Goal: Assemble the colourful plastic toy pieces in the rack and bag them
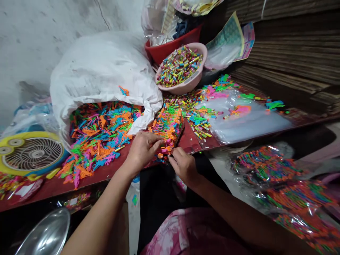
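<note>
At the table's front edge, my left hand (143, 148) is closed with its thumb and fingertips at the near end of a long row of small plastic pieces (167, 122), orange, pink, green and blue. My right hand (184, 165) is pinched just right of that end, fingertips close to the left hand's. What lies between the fingers is too small to make out. Left of the hands, a heap of similar bright plastic pieces (103, 131) spills from a white sack (103, 67). Beyond the row lie loose small striped sticks (183, 101).
A pink basin (195, 83) of small striped tubes stands behind, before a red basin (170, 47). Clear plastic bags (247, 122) lie at right on the red table (191, 138). A yellow fan (37, 154) is at left. Filled bags (268, 164) sit lower right; a metal bowl (45, 233) lower left.
</note>
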Demonstrator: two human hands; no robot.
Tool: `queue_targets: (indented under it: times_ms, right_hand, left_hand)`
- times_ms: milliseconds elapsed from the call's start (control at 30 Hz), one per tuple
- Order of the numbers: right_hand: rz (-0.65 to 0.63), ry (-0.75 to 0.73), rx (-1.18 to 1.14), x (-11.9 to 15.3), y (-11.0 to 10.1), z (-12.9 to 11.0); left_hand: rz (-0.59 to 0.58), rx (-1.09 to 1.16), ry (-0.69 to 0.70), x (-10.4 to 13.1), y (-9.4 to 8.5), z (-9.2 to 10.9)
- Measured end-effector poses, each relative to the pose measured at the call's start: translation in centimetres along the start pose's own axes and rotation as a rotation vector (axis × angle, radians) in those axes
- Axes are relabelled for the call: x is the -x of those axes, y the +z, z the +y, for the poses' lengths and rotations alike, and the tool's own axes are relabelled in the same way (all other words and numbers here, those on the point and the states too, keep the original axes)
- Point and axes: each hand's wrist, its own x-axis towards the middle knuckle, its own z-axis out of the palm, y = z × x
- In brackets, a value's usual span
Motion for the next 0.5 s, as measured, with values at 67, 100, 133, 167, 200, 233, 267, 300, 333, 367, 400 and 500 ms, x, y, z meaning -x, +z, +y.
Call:
queue_targets:
  times_ms: [67, 100, 133, 167, 200, 233, 267, 300, 333, 367, 400, 500]
  right_hand:
    - [-0.006, 0.015, 0.060, -0.1, 0.0, -0.3]
    - [-0.007, 0.019, 0.090, -0.1, 0.0, -0.5]
    - [-0.010, 0.021, 0.121, -0.1, 0.1, -0.7]
    - [-0.015, 0.022, 0.153, -0.2, 0.2, -0.9]
    - [-0.021, 0.024, 0.188, -0.2, 0.3, -1.0]
    - [-0.024, 0.028, 0.222, -0.3, 0.4, -1.2]
    - [-0.024, 0.034, 0.249, -0.3, 0.6, -1.3]
    - [-0.020, 0.038, 0.268, -0.3, 0.7, -1.3]
    - [-0.017, 0.040, 0.275, -0.3, 0.9, -1.3]
    - [-0.018, 0.040, 0.269, -0.3, 1.1, -1.3]
    - [-0.024, 0.041, 0.250, -0.2, 1.2, -1.2]
    - [-0.058, 0.086, 0.103, 0.1, 1.5, -0.5]
  left_hand:
    - [0.039, 0.046, -0.028, 0.4, 0.5, -0.1]
    - [0.060, 0.059, -0.043, 0.6, 0.6, 0.0]
    - [0.078, 0.068, -0.056, 0.9, 0.7, 0.1]
    - [0.089, 0.076, -0.069, 1.1, 0.8, 0.3]
    - [0.094, 0.081, -0.081, 1.3, 0.7, 0.6]
    - [0.095, 0.081, -0.092, 1.5, 0.7, 0.9]
    - [0.094, 0.068, -0.101, 1.7, 0.7, 1.2]
    - [0.097, 0.039, -0.112, 1.8, 0.8, 1.5]
    - [0.109, -0.005, -0.128, 1.9, 0.9, 1.7]
    - [0.132, -0.058, -0.146, 2.0, 1.2, 1.9]
    - [0.160, -0.110, -0.166, 2.1, 1.5, 2.1]
    - [0.239, -0.186, -0.209, 2.2, 2.5, 2.2]
